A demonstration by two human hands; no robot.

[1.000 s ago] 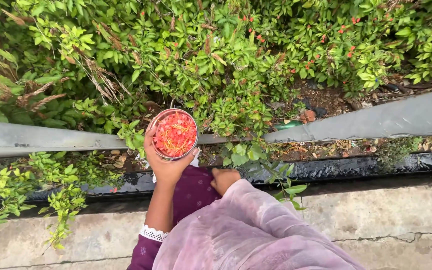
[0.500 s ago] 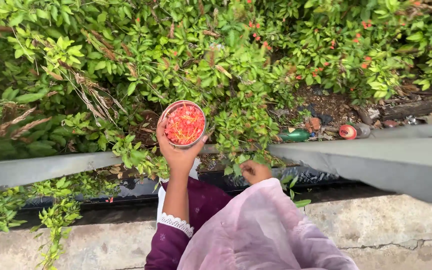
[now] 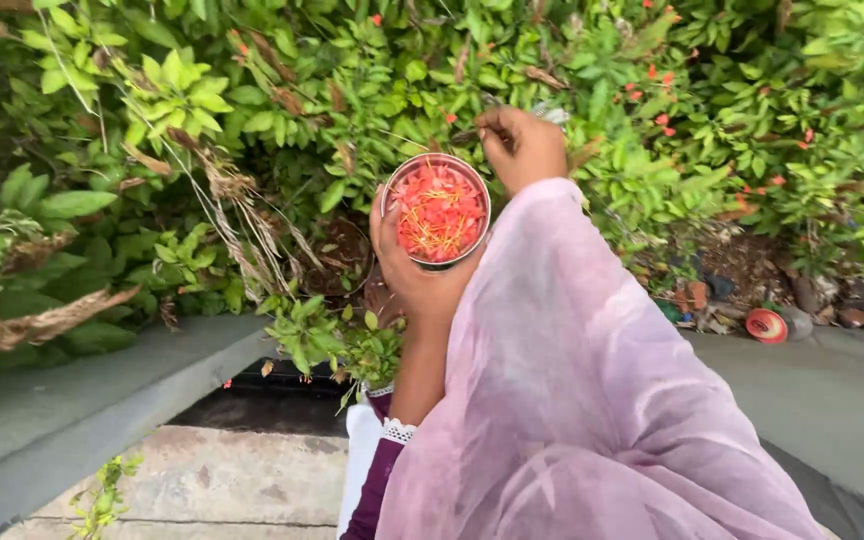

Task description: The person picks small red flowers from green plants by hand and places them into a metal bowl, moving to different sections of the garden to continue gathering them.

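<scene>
A single head-worn camera looks steeply down and forward over the person's own chest and arms, close enough that a pink draped sleeve [image 3: 592,400] fills the lower right. It faces a leafy hedge [image 3: 202,130] beyond a grey ledge [image 3: 72,410].

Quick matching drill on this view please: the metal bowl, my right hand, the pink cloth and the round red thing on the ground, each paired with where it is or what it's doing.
Things:
1. metal bowl
2. right hand
3. pink cloth
4. round red thing

Places or states:
A. lying on the soil at the right, beside the grey ledge
B. draped over the right arm
C. up at the bush, fingers pinched among the leaves
D. cupped in the left hand, filled with red-orange petals

Pairs: 1-D, 2-C, 3-B, 4-A
</scene>
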